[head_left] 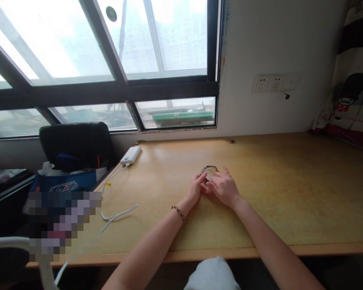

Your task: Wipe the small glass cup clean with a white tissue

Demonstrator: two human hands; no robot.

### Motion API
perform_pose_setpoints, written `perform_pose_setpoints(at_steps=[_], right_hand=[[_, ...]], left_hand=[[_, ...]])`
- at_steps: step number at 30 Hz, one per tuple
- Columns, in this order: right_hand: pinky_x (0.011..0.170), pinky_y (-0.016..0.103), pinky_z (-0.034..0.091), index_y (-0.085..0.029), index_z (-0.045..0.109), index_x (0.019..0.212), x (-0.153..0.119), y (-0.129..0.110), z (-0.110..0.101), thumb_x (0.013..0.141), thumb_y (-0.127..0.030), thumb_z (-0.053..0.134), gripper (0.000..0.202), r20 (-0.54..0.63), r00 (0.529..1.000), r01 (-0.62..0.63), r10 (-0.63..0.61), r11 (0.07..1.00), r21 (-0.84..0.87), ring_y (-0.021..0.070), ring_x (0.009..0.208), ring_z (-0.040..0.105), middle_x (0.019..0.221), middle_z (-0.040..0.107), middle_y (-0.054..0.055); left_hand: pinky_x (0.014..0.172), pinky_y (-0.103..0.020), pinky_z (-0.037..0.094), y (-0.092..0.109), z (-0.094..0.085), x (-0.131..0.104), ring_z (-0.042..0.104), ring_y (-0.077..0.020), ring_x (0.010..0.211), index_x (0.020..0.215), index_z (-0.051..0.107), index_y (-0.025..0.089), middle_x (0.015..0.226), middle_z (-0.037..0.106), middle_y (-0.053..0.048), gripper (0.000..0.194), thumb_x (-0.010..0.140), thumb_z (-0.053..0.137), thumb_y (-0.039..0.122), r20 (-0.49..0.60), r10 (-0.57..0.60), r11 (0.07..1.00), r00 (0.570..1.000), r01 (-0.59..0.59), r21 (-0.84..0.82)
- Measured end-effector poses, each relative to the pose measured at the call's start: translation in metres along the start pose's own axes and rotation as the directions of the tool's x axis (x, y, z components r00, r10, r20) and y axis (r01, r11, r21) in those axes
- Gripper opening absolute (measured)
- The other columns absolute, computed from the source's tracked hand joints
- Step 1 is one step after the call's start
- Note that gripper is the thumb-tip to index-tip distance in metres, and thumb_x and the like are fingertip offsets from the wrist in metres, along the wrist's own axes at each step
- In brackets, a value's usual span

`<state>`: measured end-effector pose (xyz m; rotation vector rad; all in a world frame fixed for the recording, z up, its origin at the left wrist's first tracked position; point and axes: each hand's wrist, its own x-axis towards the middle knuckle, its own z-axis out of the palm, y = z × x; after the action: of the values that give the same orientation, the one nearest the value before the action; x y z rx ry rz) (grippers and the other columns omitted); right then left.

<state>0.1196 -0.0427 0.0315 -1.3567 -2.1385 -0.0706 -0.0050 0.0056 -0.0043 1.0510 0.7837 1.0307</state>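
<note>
Both my hands meet over the middle of a light wooden desk [275,189]. My left hand [196,188], with a beaded bracelet at the wrist, and my right hand [224,187] are closed together on a small clear, glassy object with a dark rim [209,169]. Its far edge shows just beyond my fingertips; the rest is hidden by my fingers, and I cannot tell exactly what it is.
A white power bank [131,155] lies at the desk's back left, its white cable [116,213] trailing toward the front edge. A black chair [77,145] with a blue bag [63,183] stands left. Wall sockets [269,83] are behind, and patterned fabric [347,104] is at right.
</note>
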Motion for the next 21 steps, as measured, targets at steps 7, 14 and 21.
perform_pose_setpoints(at_steps=[7,14,21], right_hand=[[0.102,0.046,0.007,-0.013,0.051,0.109,-0.002,-0.004,0.012,0.084,-0.045,0.031,0.046,-0.021,0.999,-0.042,0.042,0.999,-0.001,0.0215,0.11,0.044,0.114,0.053,0.013],[0.102,0.045,0.009,-0.018,0.059,0.087,0.0,0.002,0.004,0.086,-0.035,0.029,0.034,0.021,0.998,-0.066,0.064,0.989,0.129,0.0162,0.075,0.056,0.082,0.064,0.006],[0.087,0.04,0.037,-0.018,0.059,0.096,0.002,0.004,0.017,0.075,-0.042,0.05,0.032,0.133,0.931,-0.275,0.34,0.415,0.867,0.0203,0.085,0.057,0.089,0.064,0.005]], left_hand=[[0.039,-0.019,0.036,0.001,0.005,-0.003,0.046,-0.0065,0.038,0.071,0.052,0.012,0.054,0.053,0.002,0.032,0.064,0.06,0.043,-0.071,0.074,0.997,0.995,-0.072,0.032],[0.052,-0.02,0.042,0.007,0.007,-0.006,0.055,-0.0117,0.058,0.076,0.052,0.014,0.066,0.058,-0.001,0.027,0.066,0.06,0.038,-0.068,0.221,0.968,0.973,-0.21,0.136],[0.068,-0.026,0.044,0.005,0.011,-0.012,0.056,-0.0177,0.076,0.097,0.055,0.021,0.086,0.061,-0.005,0.039,0.06,0.067,0.027,-0.109,0.344,0.895,0.933,-0.291,0.338]])
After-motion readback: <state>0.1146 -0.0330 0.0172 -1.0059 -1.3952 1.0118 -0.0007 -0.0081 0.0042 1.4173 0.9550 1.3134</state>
